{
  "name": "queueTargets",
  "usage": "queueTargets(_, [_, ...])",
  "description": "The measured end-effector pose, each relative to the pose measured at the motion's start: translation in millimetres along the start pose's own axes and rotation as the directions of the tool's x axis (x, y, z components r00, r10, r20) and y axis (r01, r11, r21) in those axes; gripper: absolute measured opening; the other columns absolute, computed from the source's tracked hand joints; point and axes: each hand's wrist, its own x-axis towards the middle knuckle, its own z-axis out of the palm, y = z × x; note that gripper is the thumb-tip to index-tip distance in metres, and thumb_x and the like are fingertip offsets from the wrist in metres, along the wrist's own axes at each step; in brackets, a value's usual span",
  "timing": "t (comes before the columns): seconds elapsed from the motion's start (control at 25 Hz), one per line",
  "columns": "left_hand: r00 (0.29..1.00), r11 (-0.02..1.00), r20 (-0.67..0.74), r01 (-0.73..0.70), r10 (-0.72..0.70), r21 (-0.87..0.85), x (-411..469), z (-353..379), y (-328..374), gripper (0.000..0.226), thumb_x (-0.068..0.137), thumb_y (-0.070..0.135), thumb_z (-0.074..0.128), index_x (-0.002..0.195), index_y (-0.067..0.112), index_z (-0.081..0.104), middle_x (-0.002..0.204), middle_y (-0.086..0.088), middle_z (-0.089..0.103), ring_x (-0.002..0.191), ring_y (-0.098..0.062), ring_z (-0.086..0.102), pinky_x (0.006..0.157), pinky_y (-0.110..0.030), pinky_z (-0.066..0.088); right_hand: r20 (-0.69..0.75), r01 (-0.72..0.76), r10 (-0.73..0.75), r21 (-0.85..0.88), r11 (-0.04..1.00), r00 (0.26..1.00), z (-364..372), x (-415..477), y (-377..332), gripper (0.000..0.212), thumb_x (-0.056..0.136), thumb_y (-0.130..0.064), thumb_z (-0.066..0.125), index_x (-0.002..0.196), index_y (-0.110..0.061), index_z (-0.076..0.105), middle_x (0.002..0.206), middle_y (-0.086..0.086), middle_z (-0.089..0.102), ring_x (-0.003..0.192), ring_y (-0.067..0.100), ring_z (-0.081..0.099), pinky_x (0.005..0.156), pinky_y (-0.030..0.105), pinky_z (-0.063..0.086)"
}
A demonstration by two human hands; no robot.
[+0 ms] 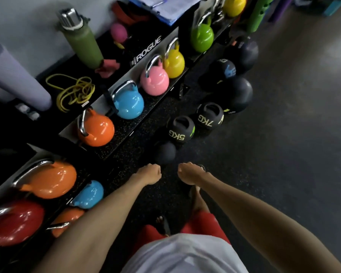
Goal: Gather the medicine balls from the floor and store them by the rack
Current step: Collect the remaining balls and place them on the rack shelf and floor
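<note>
Six dark balls point(234, 93) sit in a row on the floor just beside the rack point(146, 50). They run from the biggest at the far end, through the handled 7KG ball point(210, 117) and 5KG ball point(181, 130), down to a small ball point(164, 152) nearest the person. Both hands hang low, just short of that small ball. The left hand point(149, 173) and right hand point(189, 174) are near each other but apart, fingers curled under and out of sight. I cannot tell whether they hold anything, though something dark shows at the right hand's edge. The balls look dense and heavy for their size, with a matte skin that should grip well. The two marked ones are best taken by their moulded top handles, the plain ones cupped from both sides. They would likely roll if set down loosely, so each wants nesting against a neighbour. The floor point(283, 134) is dark speckled rubber and looks level. The rack's shelves carry bright kettlebells point(128, 105), with a green bottle point(85, 42) on top by a pale wall.
</note>
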Motion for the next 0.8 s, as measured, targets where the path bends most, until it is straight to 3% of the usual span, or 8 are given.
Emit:
queueTargets(0.2, [0.989,0.984,0.018,0.151,-0.150,-0.097,77.1,-29.6,4.2,0.024,0.102,0.032,0.047,0.109,0.018,0.064,0.111,-0.007,0.067,0.099,-0.026,0.064,0.076,-0.036,0.046,0.137,0.072,-0.070,-0.013,0.997,0.988,-35.0,104.1,26.3,0.032,0.102,-0.025,0.038,0.115,-0.008,0.061,0.123,0.018,0.063,0.110,0.037,0.062,0.080,0.039,0.045])
queueTargets(0.32, [0.973,0.963,0.026,0.231,-0.230,-0.139,126.0,-45.9,12.2,0.024,0.101,0.030,0.046,0.110,0.019,0.066,0.113,-0.009,0.067,0.106,-0.030,0.064,0.085,-0.037,0.049,0.179,0.093,-0.092,-0.001,0.996,0.980,-52.0,155.3,44.9,0.030,0.099,-0.021,0.043,0.117,-0.007,0.062,0.119,0.020,0.064,0.109,0.039,0.061,0.088,0.043,0.049])
queueTargets(0.44, [0.962,0.934,0.074,0.272,-0.262,-0.230,177.7,-52.9,21.8,0.017,0.099,0.026,0.047,0.097,0.025,0.064,0.112,-0.011,0.069,0.107,-0.033,0.064,0.092,-0.043,0.052,0.274,0.118,-0.111,-0.011,0.993,0.955,-53.4,203.3,65.7,0.034,0.101,-0.020,0.040,0.123,-0.003,0.059,0.128,0.021,0.060,0.116,0.041,0.058,0.091,0.044,0.047])
queueTargets(0.6, [0.953,0.898,0.116,0.302,-0.279,-0.320,249.6,-38.4,17.4,0.020,0.099,0.021,0.051,0.105,0.016,0.069,0.113,-0.013,0.069,0.108,-0.033,0.062,0.090,-0.040,0.049,0.334,0.095,-0.092,0.007,0.995,0.938,-37.8,263.4,88.2,0.032,0.102,-0.016,0.039,0.122,-0.003,0.060,0.123,0.018,0.063,0.110,0.035,0.062,0.078,0.040,0.044])
queueTargets(0.8, [0.935,0.864,0.200,0.349,-0.293,-0.364,367.8,18.9,-29.3,0.019,0.100,0.020,0.052,0.106,0.013,0.069,0.110,-0.011,0.070,0.103,-0.029,0.064,0.083,-0.034,0.050,0.365,-0.069,0.016,0.133,0.989,0.931,23.8,372.4,118.1,0.027,0.103,-0.023,0.041,0.116,-0.008,0.060,0.114,0.015,0.065,0.097,0.031,0.062,0.071,0.035,0.040])
